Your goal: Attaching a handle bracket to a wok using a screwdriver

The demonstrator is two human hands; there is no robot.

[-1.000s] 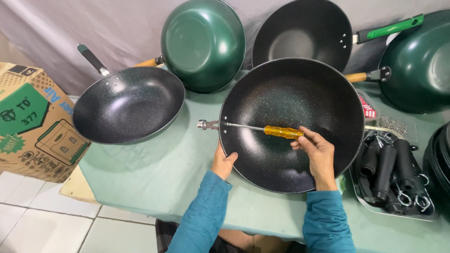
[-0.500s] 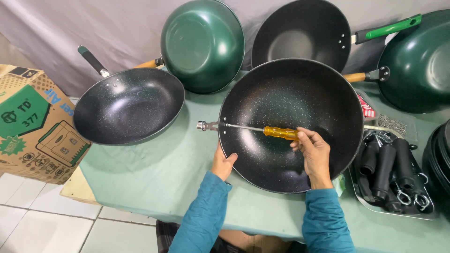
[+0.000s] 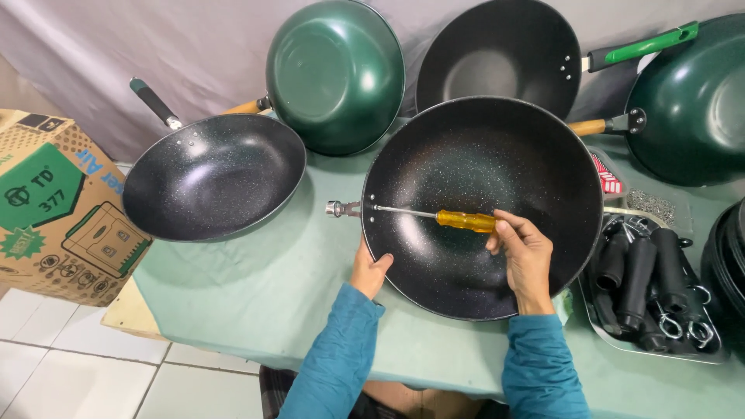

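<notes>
A large black speckled wok [image 3: 481, 163] without a handle lies on the green-covered table [image 3: 256, 287] in front of me. My left hand [image 3: 370, 271] grips its near-left rim. My right hand [image 3: 524, 256] holds a screwdriver [image 3: 434, 217] with a yellow handle inside the wok. Its shaft runs left to the wok's wall, where a metal handle bracket [image 3: 342, 209] sticks out from the rim.
A black pan with a dark handle [image 3: 209, 182] lies to the left. Green woks [image 3: 334, 74] [image 3: 694, 101] and a black wok with a green handle [image 3: 500, 58] lean at the back. A metal tray of black handles and hooks [image 3: 652, 283] sits right. A cardboard box [image 3: 54, 209] stands at left.
</notes>
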